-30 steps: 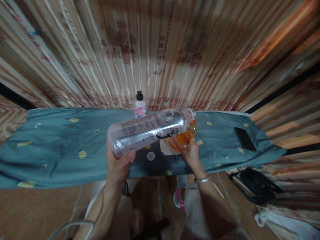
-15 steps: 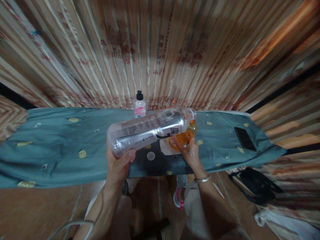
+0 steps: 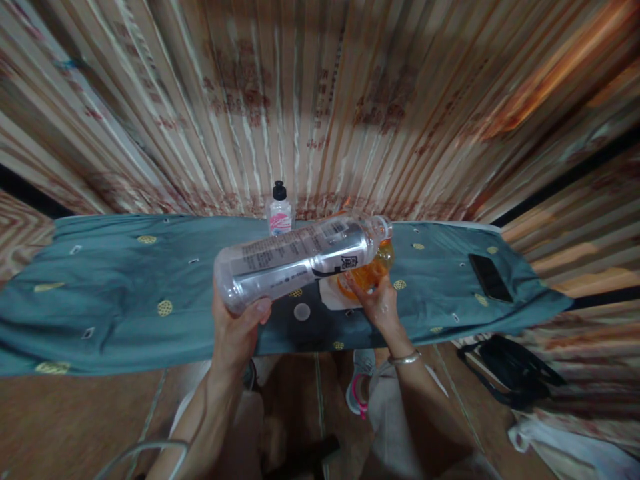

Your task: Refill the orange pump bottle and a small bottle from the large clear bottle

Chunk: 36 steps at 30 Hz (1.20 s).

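My left hand (image 3: 240, 333) is closed around the base of a clear plastic bottle (image 3: 295, 260) with a silvery label. The bottle lies tilted in the air, its uncapped mouth toward the right and slightly up. My right hand (image 3: 380, 303) grips a bottle of orange liquid (image 3: 367, 275), whose upper part is partly hidden behind the clear bottle's neck. Whether the two bottles touch, I cannot tell. Under the orange bottle shows a white pad or cloth (image 3: 333, 297). A small round pale cap (image 3: 301, 312) lies on the tablecloth between my hands.
Behind the clear bottle stands a small bottle with a black cap and pink label (image 3: 280, 213). A green patterned cloth (image 3: 115, 280) covers the narrow table. At the right lies a black phone (image 3: 489, 277). A dark bag (image 3: 510, 370) rests below, and a striped curtain (image 3: 310, 100) hangs close behind.
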### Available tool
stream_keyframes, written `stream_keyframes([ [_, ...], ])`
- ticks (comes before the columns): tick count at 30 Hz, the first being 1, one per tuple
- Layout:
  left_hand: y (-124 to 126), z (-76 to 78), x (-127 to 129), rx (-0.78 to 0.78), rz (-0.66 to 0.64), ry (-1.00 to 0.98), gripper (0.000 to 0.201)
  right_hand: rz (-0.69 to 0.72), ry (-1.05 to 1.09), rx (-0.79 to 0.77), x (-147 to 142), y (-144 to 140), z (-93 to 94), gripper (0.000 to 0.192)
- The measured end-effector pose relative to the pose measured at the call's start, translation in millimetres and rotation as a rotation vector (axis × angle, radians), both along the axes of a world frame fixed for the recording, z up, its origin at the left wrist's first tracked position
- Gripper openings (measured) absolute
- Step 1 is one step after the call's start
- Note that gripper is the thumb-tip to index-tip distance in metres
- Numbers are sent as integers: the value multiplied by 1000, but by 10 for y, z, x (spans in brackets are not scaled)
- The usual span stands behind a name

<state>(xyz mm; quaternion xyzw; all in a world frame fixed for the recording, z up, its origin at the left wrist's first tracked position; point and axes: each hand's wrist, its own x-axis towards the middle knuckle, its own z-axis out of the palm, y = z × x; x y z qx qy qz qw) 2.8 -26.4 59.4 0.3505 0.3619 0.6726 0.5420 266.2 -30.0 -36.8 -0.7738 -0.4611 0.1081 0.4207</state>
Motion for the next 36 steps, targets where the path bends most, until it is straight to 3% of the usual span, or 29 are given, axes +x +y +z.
stream_keyframes([
  [10,-8,39,10,-17,9,0,75,31,6,81,-1,-14,-20,75],
  [36,2,-5,-3,-5,-4,-18,85,17,-1,42,-3,-10,9,76],
])
